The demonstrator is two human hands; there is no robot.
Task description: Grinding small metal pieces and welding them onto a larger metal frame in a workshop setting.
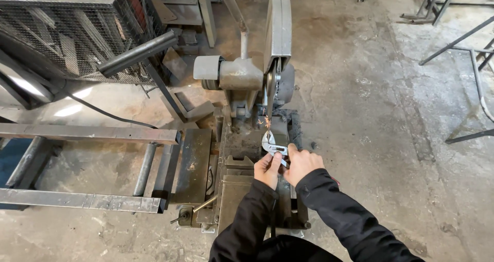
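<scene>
A grey metal chop saw point(242, 76) stands on the concrete floor, its blade guard point(278, 30) raised upright. Under the blade, both my hands hold silver pliers point(271, 144) whose jaws point toward the blade. My left hand point(267, 169) grips the left handle and my right hand point(303, 164) grips the right one. A few orange sparks show just above the pliers' jaws. Whatever the jaws pinch is too small to make out. Black sleeves cover both my arms.
A steel roller stand point(87, 164) runs off to the left of the saw base point(236, 190). A wire-mesh cage point(67, 30) with a black pipe point(136, 53) stands at top left. Bent metal rods and frames point(473, 71) lie at the right.
</scene>
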